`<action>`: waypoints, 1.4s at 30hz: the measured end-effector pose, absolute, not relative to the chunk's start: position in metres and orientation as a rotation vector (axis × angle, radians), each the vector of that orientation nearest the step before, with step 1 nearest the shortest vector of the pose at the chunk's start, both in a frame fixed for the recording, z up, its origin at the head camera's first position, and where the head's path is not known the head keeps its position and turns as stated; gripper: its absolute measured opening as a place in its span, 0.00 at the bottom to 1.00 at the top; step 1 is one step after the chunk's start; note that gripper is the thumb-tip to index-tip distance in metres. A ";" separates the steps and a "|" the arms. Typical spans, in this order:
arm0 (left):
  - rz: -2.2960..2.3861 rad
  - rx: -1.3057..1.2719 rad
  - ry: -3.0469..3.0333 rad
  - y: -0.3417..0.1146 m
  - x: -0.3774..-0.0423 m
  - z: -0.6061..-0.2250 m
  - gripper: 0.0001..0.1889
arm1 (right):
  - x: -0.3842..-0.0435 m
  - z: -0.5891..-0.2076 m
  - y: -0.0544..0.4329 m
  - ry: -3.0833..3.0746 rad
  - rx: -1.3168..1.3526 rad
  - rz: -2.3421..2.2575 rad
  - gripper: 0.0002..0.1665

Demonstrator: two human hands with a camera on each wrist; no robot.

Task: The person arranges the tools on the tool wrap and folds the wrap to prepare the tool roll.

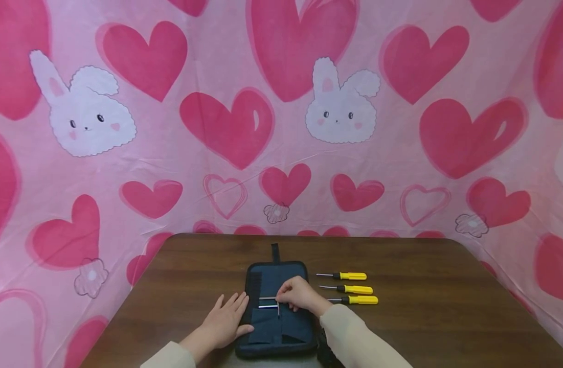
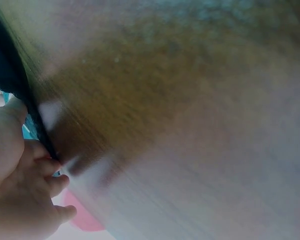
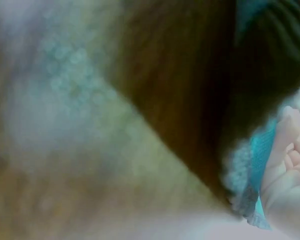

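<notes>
Left hand (image 1: 223, 322): fingers spread, lying along the near-left edge of the pouch, thumb over its edge. Pouch (image 1: 291, 272): dark navy with black trim, rounded corners, laid open flat mid-table (image 1: 184, 276); long axis runs away from the person, strap (image 1: 275, 253) sticking out the far end. Over its middle, thin metal: upper rod (image 1: 266, 298), dull, long axis left-right, left end free; bright rod (image 1: 267, 306) just nearer, about parallel; short upright-running piece (image 1: 278, 309) at their right, pointing toward the person. Can't tell if that joins either rod. Right hand (image 1: 297, 294): thumb and fingertips pinching the upper rod's right end. Further right, three yellow-handled screwdrivers (image 1: 355, 289), roughly parallel, shafts pointing left.
</notes>
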State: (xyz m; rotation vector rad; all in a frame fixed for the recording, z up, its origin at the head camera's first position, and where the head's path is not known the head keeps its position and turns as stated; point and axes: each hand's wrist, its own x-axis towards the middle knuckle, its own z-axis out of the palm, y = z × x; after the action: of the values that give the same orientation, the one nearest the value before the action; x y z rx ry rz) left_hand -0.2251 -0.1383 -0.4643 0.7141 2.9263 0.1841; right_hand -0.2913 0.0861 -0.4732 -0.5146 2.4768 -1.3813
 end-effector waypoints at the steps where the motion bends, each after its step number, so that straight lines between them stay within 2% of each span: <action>1: 0.184 0.714 2.926 -0.138 -0.225 -0.464 0.39 | -0.291 -0.473 0.086 2.477 -0.514 -1.384 0.05; 14: 0.205 0.741 2.936 -0.140 -0.225 -0.467 0.39 | -0.291 -0.472 0.088 2.455 -0.519 -1.405 0.05; 23: 0.217 0.747 2.937 -0.141 -0.225 -0.468 0.39 | -0.292 -0.463 0.101 2.343 -0.555 -1.452 0.10; 35: 0.219 0.764 2.937 -0.142 -0.225 -0.467 0.38 | -0.297 -0.445 0.140 2.405 -0.506 -1.416 0.17; 42: 0.217 0.772 2.938 -0.142 -0.224 -0.467 0.39 | -0.296 -0.437 0.165 2.430 -0.536 -1.452 0.18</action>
State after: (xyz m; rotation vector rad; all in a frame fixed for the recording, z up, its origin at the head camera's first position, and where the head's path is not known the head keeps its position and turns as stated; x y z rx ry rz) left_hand -0.2240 -0.1417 -0.4674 0.7724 2.9375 0.2174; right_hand -0.2959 0.1654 -0.4365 -0.5358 2.4302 -1.4523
